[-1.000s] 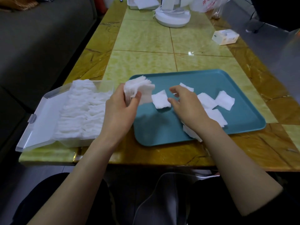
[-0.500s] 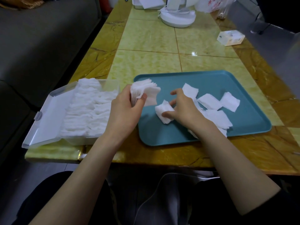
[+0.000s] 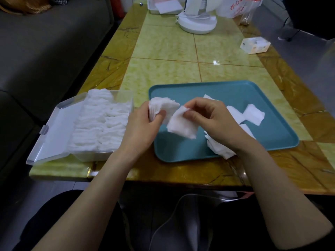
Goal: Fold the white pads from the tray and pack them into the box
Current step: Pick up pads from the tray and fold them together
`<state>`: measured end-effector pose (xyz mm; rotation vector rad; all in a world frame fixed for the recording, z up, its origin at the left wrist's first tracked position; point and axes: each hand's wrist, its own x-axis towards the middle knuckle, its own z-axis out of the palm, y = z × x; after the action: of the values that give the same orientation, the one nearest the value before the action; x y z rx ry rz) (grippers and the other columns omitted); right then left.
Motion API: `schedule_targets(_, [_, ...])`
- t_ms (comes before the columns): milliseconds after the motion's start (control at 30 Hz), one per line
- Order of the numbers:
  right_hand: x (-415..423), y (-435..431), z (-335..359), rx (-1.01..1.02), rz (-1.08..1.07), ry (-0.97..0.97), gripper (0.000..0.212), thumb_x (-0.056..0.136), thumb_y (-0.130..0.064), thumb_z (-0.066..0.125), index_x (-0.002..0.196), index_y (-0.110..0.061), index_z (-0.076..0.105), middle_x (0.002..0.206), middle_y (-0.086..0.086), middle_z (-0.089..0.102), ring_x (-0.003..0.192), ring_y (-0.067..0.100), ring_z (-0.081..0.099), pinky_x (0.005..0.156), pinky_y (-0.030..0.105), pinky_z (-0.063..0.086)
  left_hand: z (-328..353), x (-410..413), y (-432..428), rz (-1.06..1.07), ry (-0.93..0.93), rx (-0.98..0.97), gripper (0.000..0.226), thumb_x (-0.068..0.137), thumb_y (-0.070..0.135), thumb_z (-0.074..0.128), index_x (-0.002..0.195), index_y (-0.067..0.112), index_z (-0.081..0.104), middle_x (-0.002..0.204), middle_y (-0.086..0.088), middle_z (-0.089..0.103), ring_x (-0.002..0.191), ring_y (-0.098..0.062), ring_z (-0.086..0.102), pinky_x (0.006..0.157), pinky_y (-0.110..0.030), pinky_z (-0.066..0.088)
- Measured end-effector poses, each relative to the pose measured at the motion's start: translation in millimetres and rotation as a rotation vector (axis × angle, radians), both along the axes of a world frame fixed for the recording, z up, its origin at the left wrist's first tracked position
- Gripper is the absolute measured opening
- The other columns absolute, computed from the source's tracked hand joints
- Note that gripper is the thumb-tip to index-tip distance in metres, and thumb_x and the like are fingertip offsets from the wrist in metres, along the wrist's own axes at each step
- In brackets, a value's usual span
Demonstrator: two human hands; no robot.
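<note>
Near the table's (image 3: 163, 69) front edge, I cannot see the left hand's (image 3: 143, 122) fingers. They sit behind the stack (image 3: 164, 105) of folded pads it grips, with only the thumb showing across the front. The right wrist covers part of the loose pads (image 3: 253, 115) on the teal tray (image 3: 235, 87), so I cannot count them; one pokes over the tray's near rim. A white round object (image 3: 197, 24) and a printed bag (image 3: 235, 6) at the far end are cut off by the top of my view.

The right hand (image 3: 212, 120) pinches one pad (image 3: 181, 125) by its upper edge between thumb and fingertips. The pad hangs below and to the left of that pinch, above the tray's left part. Its top corner is just beside the stack; whether they touch I cannot tell. The clear box (image 3: 101, 156) sits left of the tray, lid (image 3: 54, 131) open outward, with rows of packed pads (image 3: 101, 124) inside. The left hand is just beside its right wall.
</note>
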<state>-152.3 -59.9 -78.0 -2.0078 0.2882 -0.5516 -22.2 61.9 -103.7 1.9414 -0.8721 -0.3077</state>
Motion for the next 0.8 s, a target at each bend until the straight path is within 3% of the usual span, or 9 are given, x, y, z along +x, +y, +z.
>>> schedule_targets(133, [1,1,-1,0.050,-0.008,-0.026,0.016,0.085,-0.016,0.063,0.082,-0.032,0.062,0.074,-0.021,0.065,0.076,-0.003,0.059,0.071,0.014,0.046,0,-4,0,-0.062,0.032,0.006,0.026,0.091,0.026,0.060,0.115,0.018,0.066,0.107,0.004,0.070,0.101,-0.013,0.064,0.088,-0.041,0.051])
schedule_targets(333, [6,-1,-16,-0.252,-0.175,0.088,0.004,0.087,-0.019,0.064,0.090,-0.022,0.064,0.081,-0.018,0.059,0.081,0.004,0.056,0.071,0.006,0.039,1,-15,2,-0.209,0.124,0.022,0.035,0.086,0.039,0.044,0.101,0.016,0.066,0.096,-0.004,0.070,0.096,-0.022,0.064,0.087,-0.049,0.050])
schedule_targets(433, [7,-1,-19,-0.347,-0.200,0.084,0.007,0.087,-0.021,0.063,0.093,-0.015,0.065,0.084,-0.013,0.059,0.083,0.003,0.053,0.072,0.005,0.037,3,-16,4,-0.245,0.244,-0.003,0.042,0.095,0.050,0.037,0.104,0.021,0.067,0.102,0.000,0.070,0.101,-0.016,0.063,0.094,-0.046,0.047])
schedule_targets(533, [8,1,-21,-0.409,-0.193,0.076,0.010,0.087,-0.025,0.061,0.092,-0.017,0.064,0.084,-0.012,0.060,0.081,0.000,0.051,0.071,0.005,0.037,5,-17,6,-0.256,0.208,0.032,0.052,0.082,0.064,0.045,0.106,0.023,0.066,0.099,0.003,0.070,0.097,-0.013,0.064,0.090,-0.044,0.050])
schedule_targets(633, [9,3,-23,-0.429,-0.184,0.069,0.011,0.085,-0.027,0.063,0.090,-0.017,0.064,0.082,-0.012,0.059,0.079,-0.002,0.049,0.071,0.007,0.039,4,-15,5,-0.242,0.033,0.134,0.035,0.085,0.043,0.061,0.110,0.019,0.062,0.096,0.006,0.068,0.091,-0.011,0.063,0.079,-0.031,0.052])
schedule_targets(700, [10,4,-25,-0.437,-0.192,0.063,0.011,0.085,-0.027,0.064,0.090,-0.017,0.063,0.083,-0.010,0.059,0.078,0.001,0.050,0.072,0.011,0.040,3,-14,5,-0.223,-0.063,0.158,0.022,0.087,0.029,0.061,0.106,0.017,0.062,0.088,0.007,0.066,0.084,-0.011,0.061,0.067,-0.019,0.045])
schedule_targets(800, [12,5,-26,-0.519,-0.165,0.029,0.019,0.085,-0.021,0.066,0.102,-0.015,0.060,0.098,-0.004,0.057,0.093,0.005,0.049,0.083,0.017,0.040,0,-9,8,-0.227,-0.163,0.155,0.014,0.086,0.019,0.060,0.099,0.013,0.063,0.083,0.002,0.066,0.079,-0.017,0.060,0.064,-0.029,0.043])
